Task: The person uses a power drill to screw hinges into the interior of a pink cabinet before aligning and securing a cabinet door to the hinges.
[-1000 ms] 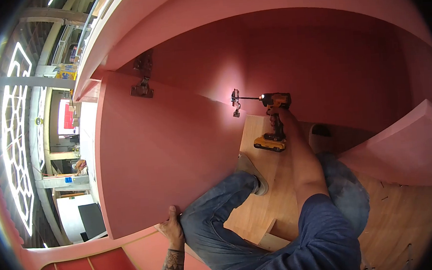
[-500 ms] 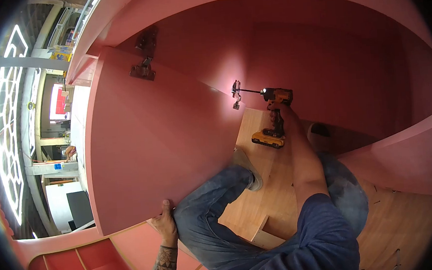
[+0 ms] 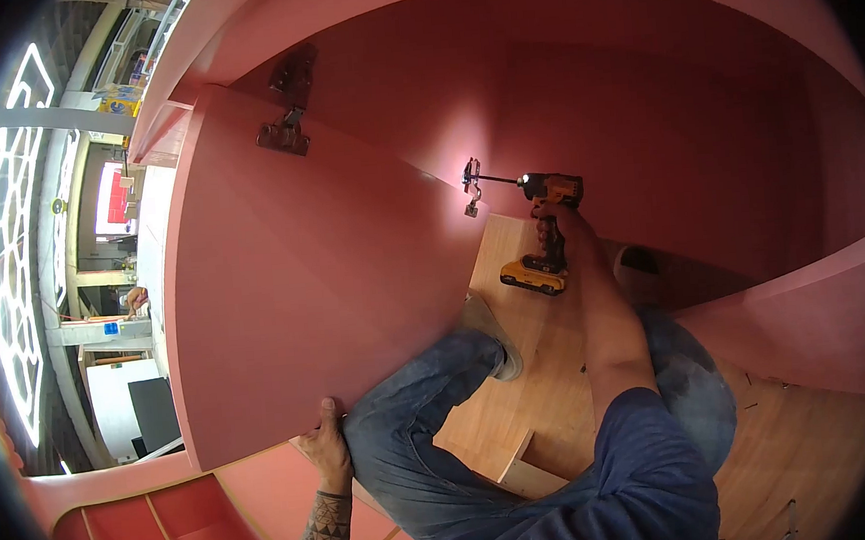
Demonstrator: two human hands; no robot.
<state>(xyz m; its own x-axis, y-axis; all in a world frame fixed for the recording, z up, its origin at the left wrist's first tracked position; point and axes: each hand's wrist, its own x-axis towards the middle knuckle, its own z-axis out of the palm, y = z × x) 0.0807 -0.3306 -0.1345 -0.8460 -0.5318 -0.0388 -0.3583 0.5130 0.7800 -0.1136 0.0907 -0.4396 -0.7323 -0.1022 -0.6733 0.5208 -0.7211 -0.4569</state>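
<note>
Tho in R hand, drill brand illegible

1 head-worn view, facing forward and down, near, seemingly fisheye

The drill right of centre is black and yellow, the door at left pink; dark triangles pattern the lower-left forearm.

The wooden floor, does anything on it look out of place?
Yes. A few thin, dark pieces lie scattered on the floor, right of the person's legs. They look stray there, but are too small to identify.
</note>
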